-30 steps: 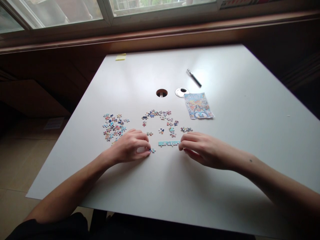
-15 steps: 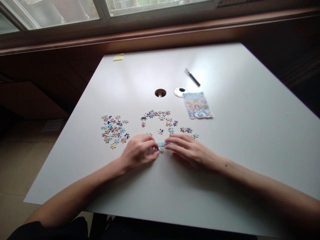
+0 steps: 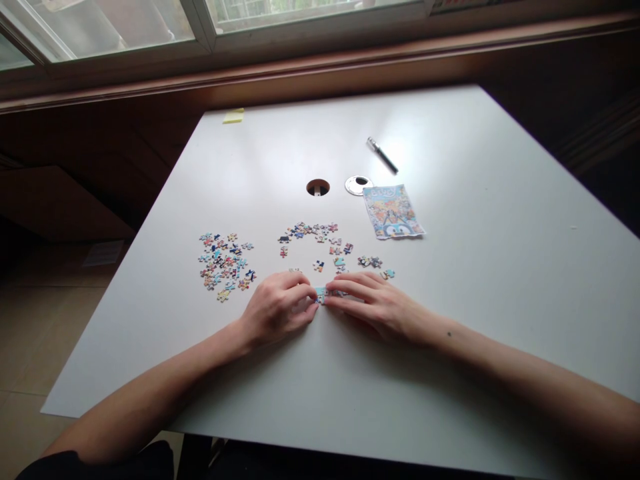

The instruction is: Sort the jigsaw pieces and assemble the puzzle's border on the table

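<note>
Both my hands rest on the white table [image 3: 450,280], fingertips meeting over a short light-blue strip of joined puzzle pieces [image 3: 321,293]. My left hand [image 3: 277,308] pinches a small piece against the strip's left end. My right hand [image 3: 377,305] lies flat over most of the strip and presses it down, hiding its right part. Just beyond the fingers, loose puzzle pieces [image 3: 315,243] lie in a rough arc. A denser heap of pieces [image 3: 224,263] sits to the left of my left hand.
A colourful printed picture sheet [image 3: 393,211] lies to the right of the pieces. Behind it are a round cable hole [image 3: 317,187], its white cap [image 3: 358,185] and a dark pen [image 3: 382,155]. A yellow sticky note [image 3: 233,117] sits at the far left corner.
My hands have come together: the left brought a small piece rightward to the blue strip, and the right slid left over the strip, covering it.
</note>
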The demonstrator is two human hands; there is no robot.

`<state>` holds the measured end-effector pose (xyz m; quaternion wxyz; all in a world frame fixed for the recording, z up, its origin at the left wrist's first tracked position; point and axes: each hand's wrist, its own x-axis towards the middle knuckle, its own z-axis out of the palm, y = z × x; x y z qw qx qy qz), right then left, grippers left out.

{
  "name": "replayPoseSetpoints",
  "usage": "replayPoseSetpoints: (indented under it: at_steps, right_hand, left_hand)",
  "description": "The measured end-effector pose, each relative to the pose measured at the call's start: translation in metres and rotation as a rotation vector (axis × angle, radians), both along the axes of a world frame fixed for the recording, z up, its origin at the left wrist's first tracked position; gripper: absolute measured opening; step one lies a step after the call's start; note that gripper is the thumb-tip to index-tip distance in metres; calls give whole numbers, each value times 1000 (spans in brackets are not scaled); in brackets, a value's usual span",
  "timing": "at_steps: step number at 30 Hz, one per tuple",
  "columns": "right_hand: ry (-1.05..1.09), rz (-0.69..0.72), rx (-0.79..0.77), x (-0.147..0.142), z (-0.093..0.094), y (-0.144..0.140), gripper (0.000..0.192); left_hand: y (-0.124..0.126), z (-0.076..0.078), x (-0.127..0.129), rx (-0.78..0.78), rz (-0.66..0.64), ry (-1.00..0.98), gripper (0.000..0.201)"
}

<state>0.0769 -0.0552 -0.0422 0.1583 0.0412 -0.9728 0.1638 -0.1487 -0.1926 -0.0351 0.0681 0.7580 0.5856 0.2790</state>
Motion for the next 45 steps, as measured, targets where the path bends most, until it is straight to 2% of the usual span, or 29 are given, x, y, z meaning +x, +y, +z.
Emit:
replayPoseSetpoints:
  at_steps: [4, 11, 24, 28, 32, 33, 36, 38, 41, 45]
  right_hand:
    - [-14, -14, 48, 0, 1, -1, 43]
    - [2, -124, 103, -1, 0, -2, 47]
    - [-29, -144, 132, -3, 0, -5, 46]
    - [42, -151, 66, -4, 3, -2, 45]
    - [255, -409, -158, 4, 23, 14, 22]
    - [243, -438, -189, 8, 30, 19, 18]
    - [-37, -300, -230, 22, 50, 34, 11]
    - [-203, -247, -226, 28, 57, 37, 12]
    - [-376, -206, -242, 31, 58, 34, 17]
    - [-438, -208, -262, 26, 53, 27, 11]
  left_hand:
    - [0, -2, -3, 38, -47, 5, 10]
    - [1, -5, -6, 120, -83, 114, 23]
    - [0, 1, -7, 134, -146, 222, 28]
    - [-1, -2, -7, 127, -145, 266, 35]
    - [-2, -4, -8, 130, -146, 250, 35]
    - [-2, -5, -8, 134, -147, 243, 35]
    - [-1, -6, -9, 152, -154, 227, 35]
    - [-1, -6, -9, 159, -157, 221, 34]
    - [-1, -5, -8, 153, -157, 224, 34]
    - [-1, -4, -8, 128, -152, 235, 34]
